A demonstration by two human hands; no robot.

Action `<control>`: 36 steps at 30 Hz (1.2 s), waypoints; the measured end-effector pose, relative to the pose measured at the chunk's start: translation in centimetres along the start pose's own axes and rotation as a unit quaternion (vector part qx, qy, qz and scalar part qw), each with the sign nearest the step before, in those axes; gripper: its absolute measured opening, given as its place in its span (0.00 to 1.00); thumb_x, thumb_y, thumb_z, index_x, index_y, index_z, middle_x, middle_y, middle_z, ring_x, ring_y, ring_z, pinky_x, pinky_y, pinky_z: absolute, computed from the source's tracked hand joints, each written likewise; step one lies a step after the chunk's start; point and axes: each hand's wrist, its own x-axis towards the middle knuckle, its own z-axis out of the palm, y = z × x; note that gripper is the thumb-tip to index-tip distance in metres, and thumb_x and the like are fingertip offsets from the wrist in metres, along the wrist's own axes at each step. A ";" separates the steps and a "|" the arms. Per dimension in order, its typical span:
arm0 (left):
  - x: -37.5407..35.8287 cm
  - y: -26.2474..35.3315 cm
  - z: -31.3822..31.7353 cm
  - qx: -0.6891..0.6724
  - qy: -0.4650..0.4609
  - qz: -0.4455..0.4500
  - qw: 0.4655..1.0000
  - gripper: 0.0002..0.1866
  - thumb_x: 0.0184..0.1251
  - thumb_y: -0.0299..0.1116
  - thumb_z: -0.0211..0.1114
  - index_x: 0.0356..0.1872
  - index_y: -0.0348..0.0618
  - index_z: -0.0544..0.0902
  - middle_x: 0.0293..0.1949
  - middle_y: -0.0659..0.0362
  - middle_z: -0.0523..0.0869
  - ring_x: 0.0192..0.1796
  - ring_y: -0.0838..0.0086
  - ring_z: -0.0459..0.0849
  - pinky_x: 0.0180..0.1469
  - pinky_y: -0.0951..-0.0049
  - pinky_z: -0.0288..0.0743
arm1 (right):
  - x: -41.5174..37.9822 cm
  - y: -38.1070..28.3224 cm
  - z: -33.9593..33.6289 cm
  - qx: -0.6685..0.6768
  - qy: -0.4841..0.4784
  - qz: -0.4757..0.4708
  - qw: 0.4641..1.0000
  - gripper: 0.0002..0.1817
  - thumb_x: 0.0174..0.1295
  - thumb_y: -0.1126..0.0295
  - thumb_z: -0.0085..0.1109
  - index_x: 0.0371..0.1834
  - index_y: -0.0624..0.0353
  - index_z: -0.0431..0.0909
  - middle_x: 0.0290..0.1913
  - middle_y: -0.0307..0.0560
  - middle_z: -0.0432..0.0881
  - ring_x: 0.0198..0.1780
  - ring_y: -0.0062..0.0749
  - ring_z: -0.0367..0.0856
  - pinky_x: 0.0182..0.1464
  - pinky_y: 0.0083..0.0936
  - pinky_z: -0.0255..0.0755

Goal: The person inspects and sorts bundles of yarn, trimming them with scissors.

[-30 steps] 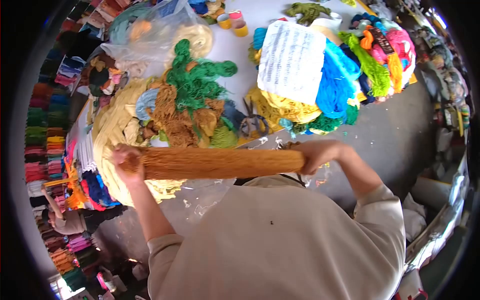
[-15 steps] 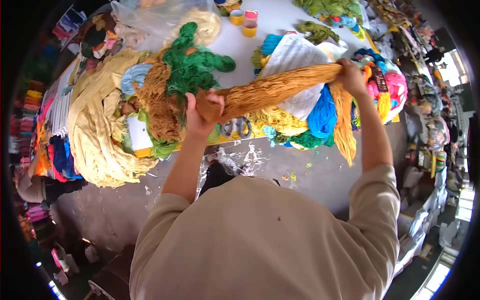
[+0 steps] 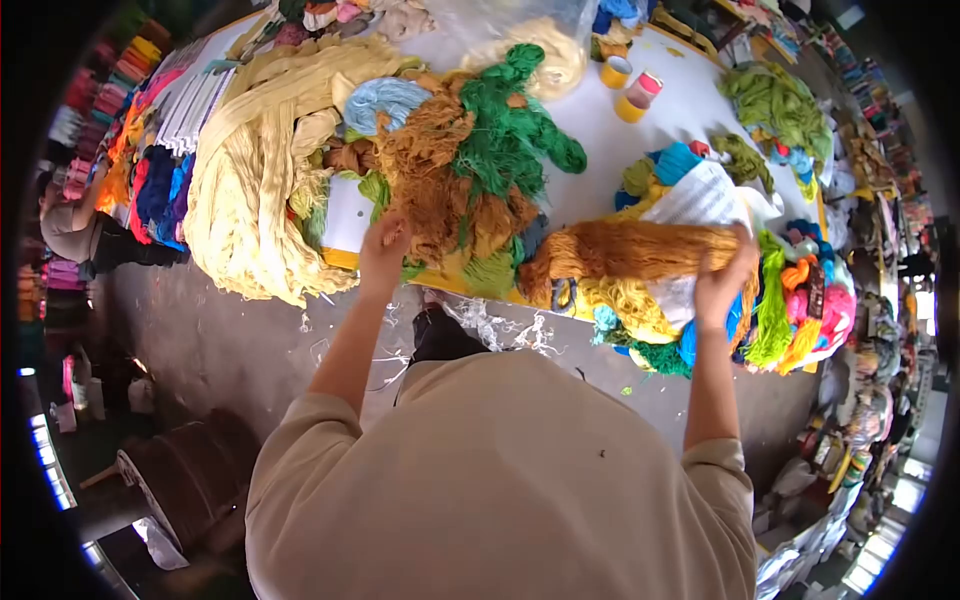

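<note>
A golden-brown yarn hank (image 3: pixel 640 250) lies across the right-hand pile, over a printed paper sheet (image 3: pixel 697 200) and yellow yarn (image 3: pixel 635 308). My right hand (image 3: pixel 727 280) rests at the hank's right end with its fingers spread. My left hand (image 3: pixel 385 252) is raised at the table's front edge, beside a frayed brown yarn heap (image 3: pixel 432 185); its fingers are curled, and what they hold, if anything, cannot be made out. Dark green yarn (image 3: pixel 510 140) lies on the brown heap. Bright green yarn (image 3: pixel 770 305) hangs right of my right hand.
Cream yarn (image 3: pixel 255 190) drapes over the table's (image 3: pixel 620 150) front edge at left. Yellow tape rolls (image 3: pixel 616 72) stand toward the back. Olive yarn (image 3: pixel 775 100) lies at the back right. Another person (image 3: pixel 75 228) is at far left. Thread scraps litter the floor.
The golden-brown hank, stretched between both hands before, now lies on the right-hand pile. My left hand has let it go. The view has turned, shifting the table's contents rightward.
</note>
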 end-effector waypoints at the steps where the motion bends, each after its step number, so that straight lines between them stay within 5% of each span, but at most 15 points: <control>1: 1.8 0.8 -0.3 -0.005 0.001 -0.002 1.000 0.19 0.66 0.31 0.67 0.58 0.43 0.80 0.53 0.51 0.84 0.54 0.63 0.82 0.58 0.67 0.76 | -0.6 -2.0 2.3 0.063 -0.047 -0.028 0.997 0.28 0.57 0.77 0.66 0.62 0.61 0.71 0.59 0.56 0.75 0.63 0.54 0.71 0.67 0.45 0.62; 3: 5.2 1.9 0.0 0.102 0.009 0.142 0.985 0.26 0.64 0.34 0.70 0.63 0.43 0.77 0.66 0.43 0.73 0.64 0.52 0.76 0.63 0.58 0.73 | -0.7 -7.9 6.6 0.181 -0.192 0.031 0.964 0.28 0.56 0.77 0.68 0.61 0.62 0.72 0.55 0.55 0.76 0.56 0.49 0.75 0.60 0.40 0.70; 6: 8.8 1.4 2.6 0.203 -0.109 0.151 0.961 0.34 0.61 0.39 0.71 0.68 0.46 0.71 0.75 0.41 0.59 0.69 0.42 0.67 0.67 0.49 0.68 | -3.0 -12.9 17.5 0.281 -0.311 0.171 0.892 0.36 0.60 0.63 0.71 0.69 0.57 0.64 0.57 0.60 0.74 0.55 0.47 0.77 0.54 0.34 0.75; 10: 7.8 -1.1 3.4 0.220 -0.240 0.236 0.915 0.37 0.58 0.39 0.70 0.70 0.44 0.68 0.72 0.40 0.62 0.66 0.41 0.69 0.65 0.48 0.69 | -0.8 -19.8 28.4 0.165 -0.363 0.170 0.901 0.41 0.65 0.43 0.61 0.72 0.57 0.60 0.66 0.66 0.68 0.62 0.67 0.73 0.59 0.54 0.71; 12: 8.6 -1.8 2.2 0.213 -0.315 0.214 0.900 0.38 0.58 0.39 0.70 0.71 0.45 0.68 0.71 0.41 0.63 0.66 0.41 0.69 0.66 0.49 0.69 | 0.5 -22.0 32.9 0.133 -0.345 0.236 0.898 0.41 0.65 0.43 0.61 0.72 0.59 0.60 0.68 0.68 0.66 0.64 0.66 0.72 0.58 0.53 0.72; 15: 12.5 -1.4 -0.7 0.122 -0.388 0.185 0.895 0.31 0.65 0.41 0.68 0.69 0.50 0.72 0.71 0.46 0.67 0.67 0.48 0.73 0.64 0.56 0.73 | 2.0 -20.8 37.1 0.136 -0.422 0.348 0.826 0.41 0.62 0.50 0.65 0.72 0.62 0.62 0.55 0.69 0.80 0.57 0.60 0.81 0.55 0.47 0.76; 17: 15.6 -1.3 -2.3 0.091 -0.439 0.156 0.880 0.29 0.67 0.40 0.67 0.68 0.50 0.73 0.70 0.47 0.69 0.66 0.50 0.74 0.63 0.58 0.74 | 0.3 -16.8 38.3 0.134 -0.296 0.305 0.895 0.32 0.59 0.56 0.66 0.64 0.61 0.76 0.51 0.62 0.85 0.50 0.53 0.85 0.50 0.42 0.78; 18: 16.9 -1.1 -3.0 0.060 -0.477 0.127 0.868 0.27 0.68 0.38 0.66 0.67 0.50 0.74 0.69 0.48 0.71 0.65 0.52 0.76 0.62 0.60 0.74 | 2.9 -16.5 35.8 0.157 -0.313 0.405 0.844 0.27 0.60 0.58 0.66 0.61 0.60 0.79 0.49 0.60 0.86 0.47 0.48 0.86 0.49 0.36 0.77; 21: 20.8 -1.2 -4.7 0.003 -0.464 0.107 0.879 0.18 0.70 0.33 0.63 0.60 0.47 0.81 0.58 0.51 0.83 0.56 0.57 0.83 0.55 0.63 0.79 | 2.4 -9.1 32.4 0.096 -0.220 0.405 0.882 0.18 0.61 0.65 0.62 0.54 0.56 0.84 0.41 0.52 0.89 0.41 0.31 0.86 0.45 0.32 0.77; 23: 22.8 -0.9 -5.1 -0.006 -0.413 0.062 0.909 0.13 0.70 0.28 0.62 0.53 0.43 0.84 0.50 0.52 0.86 0.48 0.62 0.86 0.48 0.69 0.81 | 0.1 -3.5 30.9 0.055 -0.209 0.496 0.841 0.18 0.60 0.61 0.61 0.51 0.57 0.85 0.38 0.54 0.88 0.40 0.44 0.87 0.45 0.35 0.77; 28: 27.6 -1.9 -2.4 0.017 -0.270 0.109 0.956 0.12 0.71 0.30 0.63 0.52 0.40 0.83 0.55 0.53 0.84 0.48 0.63 0.86 0.48 0.68 0.81 | -0.2 -3.5 31.1 -0.274 -0.232 0.586 0.726 0.28 0.58 0.63 0.61 0.65 0.46 0.74 0.64 0.50 0.75 0.60 0.50 0.77 0.58 0.53 0.69; 30: 28.6 -0.3 -0.7 0.024 -0.255 0.089 0.963 0.14 0.71 0.32 0.63 0.55 0.41 0.82 0.58 0.52 0.82 0.51 0.62 0.85 0.50 0.67 0.80 | 0.9 -7.5 32.8 -0.322 -0.165 0.368 0.857 0.32 0.51 0.67 0.64 0.64 0.45 0.71 0.65 0.46 0.71 0.61 0.50 0.73 0.61 0.54 0.65; 32: 29.9 -0.7 1.2 0.021 -0.261 0.056 0.964 0.21 0.73 0.36 0.64 0.62 0.40 0.75 0.65 0.50 0.76 0.60 0.61 0.80 0.58 0.63 0.76 | 5.3 -10.8 34.2 -0.044 -0.116 0.216 0.969 0.25 0.51 0.80 0.62 0.54 0.48 0.79 0.50 0.46 0.80 0.52 0.43 0.79 0.52 0.40 0.73; 34: 31.2 -1.9 4.4 -0.025 -0.245 -0.020 0.969 0.24 0.73 0.36 0.64 0.65 0.38 0.72 0.66 0.49 0.75 0.62 0.61 0.78 0.61 0.63 0.74 | 7.6 -14.2 37.9 0.151 -0.204 0.346 0.903 0.15 0.59 0.75 0.63 0.50 0.54 0.81 0.48 0.49 0.81 0.44 0.40 0.83 0.46 0.37 0.77; 36: 33.4 1.2 6.0 -0.101 -0.278 -0.174 0.939 0.32 0.73 0.36 0.63 0.72 0.32 0.63 0.68 0.45 0.72 0.69 0.60 0.73 0.66 0.62 0.69 | 9.2 -16.6 42.3 0.169 -0.262 0.374 0.873 0.25 0.60 0.63 0.68 0.58 0.62 0.76 0.53 0.55 0.81 0.51 0.42 0.84 0.50 0.37 0.79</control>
